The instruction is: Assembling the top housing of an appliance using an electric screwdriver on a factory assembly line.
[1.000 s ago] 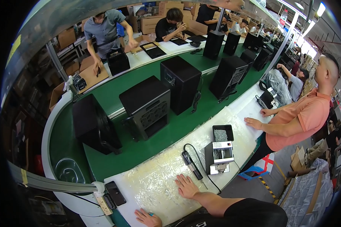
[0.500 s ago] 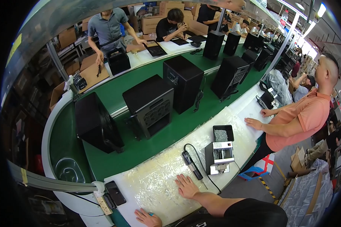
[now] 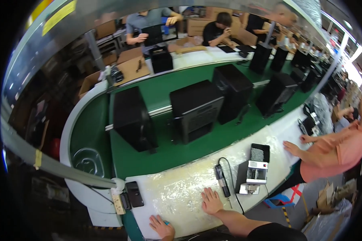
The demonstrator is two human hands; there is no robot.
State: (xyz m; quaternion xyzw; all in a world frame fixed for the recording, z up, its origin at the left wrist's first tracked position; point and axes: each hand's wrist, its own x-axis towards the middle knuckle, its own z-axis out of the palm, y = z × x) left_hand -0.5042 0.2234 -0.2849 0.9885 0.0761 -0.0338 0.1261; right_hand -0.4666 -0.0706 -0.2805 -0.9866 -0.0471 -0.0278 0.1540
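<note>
My left hand point(image 3: 161, 227) lies flat on the film-covered white worktop point(image 3: 169, 201), near its front edge, fingers spread and holding nothing. Further right, my right hand point(image 3: 211, 201) also rests palm down, its fingers stretched out. Just beyond it lies a black electric screwdriver point(image 3: 222, 181) with a cable, apart from the fingers. To the right of the screwdriver stands a small screw feeder point(image 3: 256, 172). A black tray of small screws point(image 3: 258, 154) sits against its far side. A dark phone point(image 3: 134, 194) lies at the worktop's left end.
Black computer cases, among them one at the left point(image 3: 133, 116) and one in the middle point(image 3: 197, 108), stand on the green conveyor point(image 3: 165, 154). A co-worker in an orange shirt point(image 3: 334, 152) stands at the right. A metal post point(image 3: 60, 168) crosses the left side.
The view has swung, so the scene sits further right in the picture. Across the conveyor, a person in grey has raised a dark panel off the far bench. My hands stay flat on the worktop.
</note>
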